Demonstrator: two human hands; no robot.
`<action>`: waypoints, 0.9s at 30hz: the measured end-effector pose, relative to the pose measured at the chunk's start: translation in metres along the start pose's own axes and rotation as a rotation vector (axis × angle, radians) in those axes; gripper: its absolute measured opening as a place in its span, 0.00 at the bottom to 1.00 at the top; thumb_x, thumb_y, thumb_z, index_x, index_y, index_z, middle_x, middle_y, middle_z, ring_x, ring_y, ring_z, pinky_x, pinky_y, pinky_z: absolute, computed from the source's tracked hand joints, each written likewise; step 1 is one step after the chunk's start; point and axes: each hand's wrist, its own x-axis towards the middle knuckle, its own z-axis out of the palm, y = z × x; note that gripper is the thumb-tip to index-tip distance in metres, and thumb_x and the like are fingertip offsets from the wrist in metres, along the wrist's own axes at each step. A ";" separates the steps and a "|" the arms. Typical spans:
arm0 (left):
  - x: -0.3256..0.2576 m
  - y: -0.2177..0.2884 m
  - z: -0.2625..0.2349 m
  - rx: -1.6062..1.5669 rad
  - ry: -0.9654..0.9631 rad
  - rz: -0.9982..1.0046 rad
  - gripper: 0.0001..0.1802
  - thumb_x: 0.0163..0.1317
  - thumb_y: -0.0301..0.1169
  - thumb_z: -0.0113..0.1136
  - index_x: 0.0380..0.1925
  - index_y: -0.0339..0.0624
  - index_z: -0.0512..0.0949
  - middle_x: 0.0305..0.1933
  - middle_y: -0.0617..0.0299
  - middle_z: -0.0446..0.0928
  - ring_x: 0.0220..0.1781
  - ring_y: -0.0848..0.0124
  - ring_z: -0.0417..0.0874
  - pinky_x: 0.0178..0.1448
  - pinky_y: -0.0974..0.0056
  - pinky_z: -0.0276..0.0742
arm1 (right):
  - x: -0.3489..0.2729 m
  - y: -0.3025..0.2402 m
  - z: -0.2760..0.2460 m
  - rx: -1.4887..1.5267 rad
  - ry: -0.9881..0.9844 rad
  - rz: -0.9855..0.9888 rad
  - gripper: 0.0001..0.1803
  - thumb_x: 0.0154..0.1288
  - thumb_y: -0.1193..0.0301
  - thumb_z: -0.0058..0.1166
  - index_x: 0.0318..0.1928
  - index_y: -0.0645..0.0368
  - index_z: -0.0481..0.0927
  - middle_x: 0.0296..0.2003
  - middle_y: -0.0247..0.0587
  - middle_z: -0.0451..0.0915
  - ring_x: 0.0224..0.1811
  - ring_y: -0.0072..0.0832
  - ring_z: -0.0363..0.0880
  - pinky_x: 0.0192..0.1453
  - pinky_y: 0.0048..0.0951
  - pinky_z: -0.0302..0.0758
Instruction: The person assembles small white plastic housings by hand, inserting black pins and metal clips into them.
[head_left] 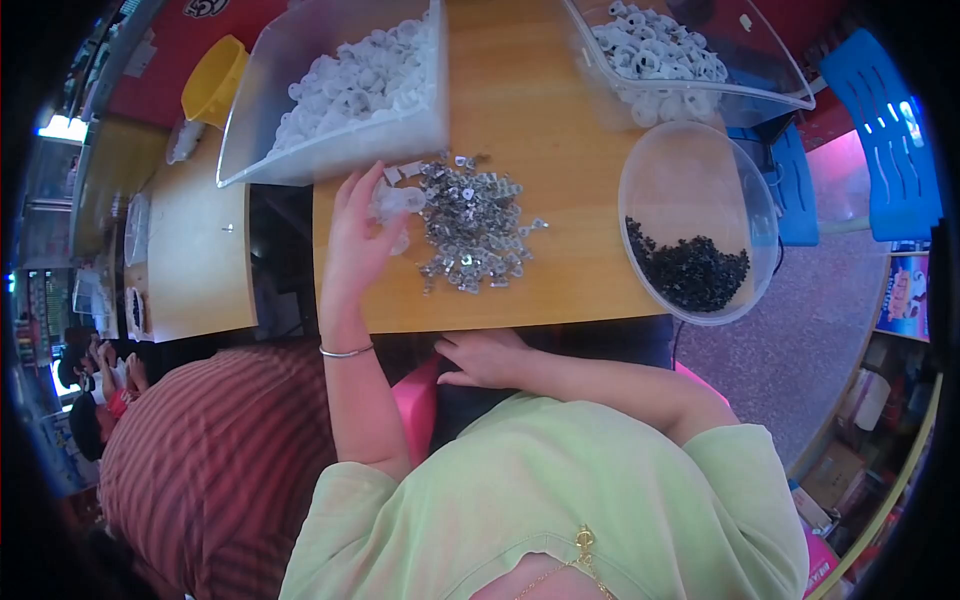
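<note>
While the left hand rises over the near left part of a wooden table, its fingers curl loosely around a small translucent white plastic piece, pinched at the fingertips just above the tabletop. Right beside that piece lies a loose heap of small silvery metal parts, spread across the middle of the table. A thin bangle circles the left wrist. The right hand sits low at the table's near edge, below the tabletop, its fingers bent and partly spread; whether they hold anything cannot be told from this view. At the far left of the table stands a clear plastic bin heaped with white plastic rings, and a second clear bin with more white rings stands at the far right. Nearer on the right, a round clear bowl overhangs the table's edge and holds a pile of small black screws. A yellow tub sits behind the left bin. A person in a striped red shirt is close on the left.
</note>
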 end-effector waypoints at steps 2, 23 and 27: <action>0.000 -0.003 -0.002 -0.122 0.066 -0.012 0.30 0.57 0.30 0.62 0.61 0.48 0.67 0.65 0.54 0.62 0.63 0.63 0.67 0.55 0.63 0.72 | -0.004 0.004 0.013 -0.146 0.405 -0.100 0.23 0.60 0.51 0.50 0.40 0.60 0.76 0.43 0.47 0.73 0.49 0.42 0.72 0.49 0.42 0.72; 0.000 0.006 0.001 -0.153 0.408 0.096 0.16 0.56 0.28 0.63 0.46 0.43 0.77 0.49 0.60 0.74 0.53 0.69 0.74 0.51 0.65 0.73 | -0.080 -0.007 -0.025 0.055 0.283 0.271 0.31 0.57 0.64 0.56 0.60 0.60 0.64 0.60 0.50 0.60 0.66 0.48 0.53 0.67 0.48 0.55; 0.000 0.009 0.005 -0.128 0.404 0.107 0.15 0.56 0.28 0.63 0.45 0.42 0.77 0.49 0.60 0.74 0.52 0.70 0.74 0.51 0.66 0.73 | -0.085 0.031 -0.001 0.129 0.353 0.445 0.37 0.59 0.55 0.55 0.62 0.63 0.60 0.61 0.57 0.60 0.65 0.52 0.55 0.67 0.47 0.55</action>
